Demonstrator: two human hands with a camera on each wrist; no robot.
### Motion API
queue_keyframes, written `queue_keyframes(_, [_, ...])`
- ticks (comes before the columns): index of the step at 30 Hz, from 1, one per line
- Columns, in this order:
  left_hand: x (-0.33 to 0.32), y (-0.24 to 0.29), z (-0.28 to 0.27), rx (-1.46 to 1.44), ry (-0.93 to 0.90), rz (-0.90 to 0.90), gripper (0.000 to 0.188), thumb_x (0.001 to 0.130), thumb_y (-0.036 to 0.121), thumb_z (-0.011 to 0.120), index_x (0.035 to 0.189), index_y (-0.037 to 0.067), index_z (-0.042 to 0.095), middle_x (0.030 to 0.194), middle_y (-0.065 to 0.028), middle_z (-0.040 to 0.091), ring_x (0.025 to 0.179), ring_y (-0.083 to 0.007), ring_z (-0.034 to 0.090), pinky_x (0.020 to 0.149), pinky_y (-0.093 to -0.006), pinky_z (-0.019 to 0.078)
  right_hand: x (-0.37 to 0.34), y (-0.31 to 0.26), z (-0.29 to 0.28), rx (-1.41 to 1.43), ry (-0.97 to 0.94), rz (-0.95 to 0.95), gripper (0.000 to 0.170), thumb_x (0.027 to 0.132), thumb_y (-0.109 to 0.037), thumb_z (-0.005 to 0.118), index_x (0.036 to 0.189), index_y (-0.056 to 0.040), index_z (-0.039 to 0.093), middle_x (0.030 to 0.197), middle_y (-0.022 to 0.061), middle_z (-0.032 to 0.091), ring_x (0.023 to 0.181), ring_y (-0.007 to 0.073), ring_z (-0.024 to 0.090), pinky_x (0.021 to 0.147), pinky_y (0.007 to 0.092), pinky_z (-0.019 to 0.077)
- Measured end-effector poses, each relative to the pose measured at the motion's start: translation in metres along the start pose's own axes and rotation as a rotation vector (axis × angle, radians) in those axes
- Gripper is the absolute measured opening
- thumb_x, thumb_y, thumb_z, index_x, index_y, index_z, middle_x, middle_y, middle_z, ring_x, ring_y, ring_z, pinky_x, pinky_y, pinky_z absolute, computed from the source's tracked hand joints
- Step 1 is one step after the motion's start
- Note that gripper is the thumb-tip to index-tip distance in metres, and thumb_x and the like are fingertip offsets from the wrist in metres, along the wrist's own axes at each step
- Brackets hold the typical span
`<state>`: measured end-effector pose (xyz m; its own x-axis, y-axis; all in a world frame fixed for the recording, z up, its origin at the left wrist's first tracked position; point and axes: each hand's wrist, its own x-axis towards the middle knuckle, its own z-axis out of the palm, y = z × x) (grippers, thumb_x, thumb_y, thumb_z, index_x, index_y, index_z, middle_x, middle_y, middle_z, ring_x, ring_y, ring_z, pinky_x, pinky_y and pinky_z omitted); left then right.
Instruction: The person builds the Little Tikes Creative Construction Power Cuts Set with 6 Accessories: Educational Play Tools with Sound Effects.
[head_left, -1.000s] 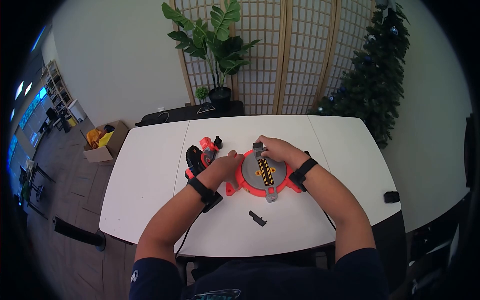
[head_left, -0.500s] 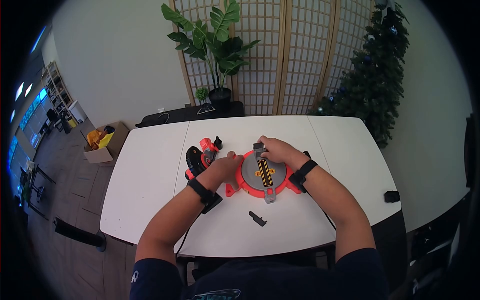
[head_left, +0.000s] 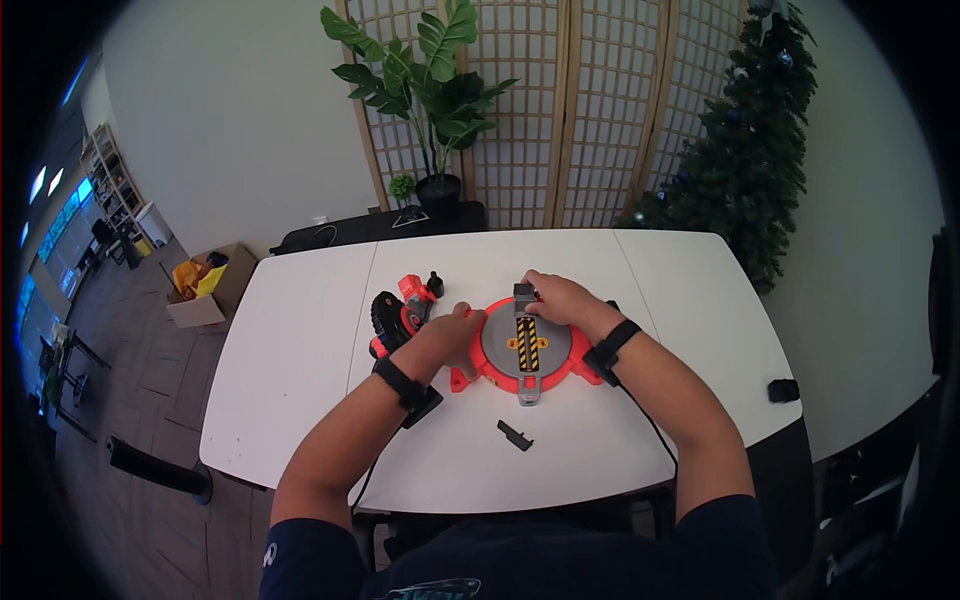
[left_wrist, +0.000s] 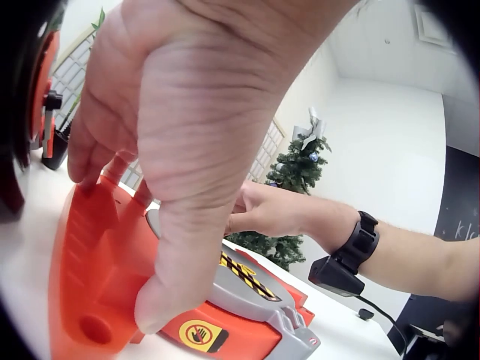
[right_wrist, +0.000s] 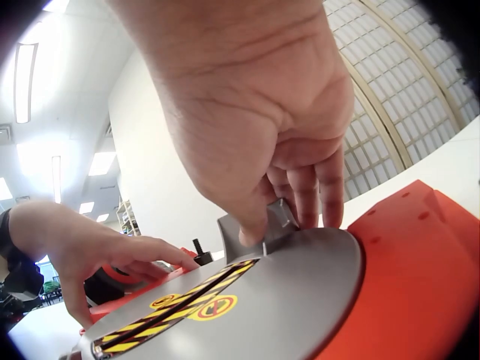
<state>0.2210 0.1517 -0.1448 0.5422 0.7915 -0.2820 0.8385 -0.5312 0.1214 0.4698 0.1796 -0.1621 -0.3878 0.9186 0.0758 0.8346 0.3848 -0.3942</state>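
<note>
A round toy base of red plastic (head_left: 586, 362) lies on the white table, topped by a grey disc (head_left: 498, 342) with a yellow-and-black striped slot across its middle. My left hand (head_left: 447, 336) grips the red left side of the base, thumb in front and fingers over the far part, as the left wrist view shows. At the disc's far edge, my right hand (head_left: 563, 300) pinches an upright grey bracket (right_wrist: 234, 236) between thumb and fingers; part of the bracket is hidden behind the thumb. A second grey tab (head_left: 529, 392) sticks out at the disc's near edge.
Left of the base stands a toy piece with a black ridged wheel (head_left: 386, 318) and red parts, close by my left hand. A small black plastic part (head_left: 515, 436) lies in front of the base. Another black object (head_left: 783, 391) sits at the table's right edge.
The grey disc has turned slightly clockwise: the far bracket shifted right with my right hand, the near tab shifted left, and the striped slot now runs nearly straight away from me. My left hand stayed put.
</note>
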Motion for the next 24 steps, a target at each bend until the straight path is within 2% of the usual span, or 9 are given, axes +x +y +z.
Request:
queue_keyframes(4, [0.000,-0.001,0.002,-0.008,0.012,0.009,0.116,0.050,0.026,0.091,0.150,0.009,0.034,0.144,-0.0164,0.044,0.110,-0.0375,0.065,0.089,-0.0421,0.0576,-0.001,0.006,0.000,0.052,-0.018,-0.010,0.042,0.089,-0.018,0.073,0.124,-0.0049,0.054,0.113,0.0183,0.069,0.106,0.0345,0.066,0.089,0.0422,0.0522])
queue_keyframes(7, [-0.003,0.001,0.002,-0.012,0.019,-0.003,0.115,0.050,0.026,0.091,0.149,0.008,0.035,0.144,-0.0165,0.044,0.110,-0.0373,0.065,0.089,-0.0420,0.0575,-0.004,0.018,0.003,0.139,-0.043,-0.098,0.052,0.091,-0.023,0.072,0.135,-0.0069,0.051,0.119,0.0207,0.066,0.113,0.0336,0.064,0.094,0.0408,0.0516])
queue_keyframes(9, [-0.006,0.004,-0.001,-0.013,0.015,-0.009,0.115,0.050,0.026,0.091,0.149,0.008,0.035,0.144,-0.0167,0.044,0.110,-0.0372,0.065,0.089,-0.0416,0.0575,-0.013,0.021,0.002,0.151,-0.033,0.000,0.067,0.089,-0.033,0.075,0.144,-0.0056,0.046,0.128,0.0227,0.062,0.119,0.0339,0.062,0.100,0.0392,0.0496])
queue_keyframes(10, [-0.007,0.004,-0.001,-0.013,0.011,-0.015,0.115,0.050,0.026,0.091,0.149,0.008,0.036,0.144,-0.0169,0.044,0.110,-0.0371,0.065,0.089,-0.0412,0.0575,-0.017,0.020,-0.003,0.151,-0.032,0.000,0.067,0.089,-0.033,0.075,0.144,-0.0056,0.046,0.128,0.0227,0.062,0.119,0.0339,0.062,0.100,0.0392,0.0496])
queue_keyframes(12, [-0.006,0.001,0.002,-0.002,0.022,-0.014,0.114,0.050,0.027,0.091,0.148,0.008,0.036,0.143,-0.0170,0.044,0.110,-0.0369,0.065,0.090,-0.0409,0.0573,-0.025,0.020,-0.014,0.135,-0.192,0.170,0.085,0.082,-0.045,0.080,0.146,-0.0018,0.043,0.136,0.0234,0.057,0.123,0.0347,0.059,0.104,0.0383,0.0480])
queue_keyframes(13, [-0.006,0.000,0.002,0.010,0.031,-0.012,0.113,0.051,0.027,0.091,0.148,0.009,0.037,0.143,-0.0171,0.044,0.110,-0.0366,0.065,0.090,-0.0406,0.0571,-0.029,0.021,-0.016,0.135,-0.193,0.169,0.085,0.082,-0.045,0.080,0.146,-0.0018,0.043,0.136,0.0234,0.057,0.123,0.0347,0.059,0.104,0.0383,0.0480])
queue_keyframes(15, [-0.006,-0.003,0.000,0.015,0.020,-0.012,0.113,0.051,0.028,0.092,0.148,0.009,0.037,0.143,-0.0173,0.045,0.111,-0.0364,0.065,0.091,-0.0405,0.0565,-0.038,0.024,-0.021,0.090,-0.332,0.142,0.099,0.073,-0.050,0.086,0.146,0.0010,0.043,0.144,0.0226,0.050,0.130,0.0354,0.053,0.107,0.0389,0.0458])
queue_keyframes(21, [-0.011,-0.002,-0.005,0.017,0.011,-0.036,0.112,0.050,0.028,0.092,0.147,0.009,0.039,0.143,-0.0173,0.045,0.120,-0.0349,0.060,0.096,-0.0402,0.0541,-0.060,0.018,-0.022,0.018,-0.354,-0.055,0.109,0.062,-0.045,0.092,0.147,-0.0001,0.041,0.149,0.0197,0.041,0.142,0.0361,0.035,0.113,0.0410,0.0388])
queue_keyframes(24, [-0.009,-0.003,-0.003,0.032,0.009,-0.041,0.114,0.049,0.030,0.094,0.147,0.007,0.039,0.144,-0.0169,0.045,0.125,-0.0339,0.057,0.099,-0.0400,0.0526,-0.063,0.024,-0.009,-0.036,-0.275,-0.090,0.109,0.061,-0.042,0.093,0.147,0.0000,0.040,0.148,0.0200,0.040,0.142,0.0364,0.033,0.114,0.0411,0.0385])
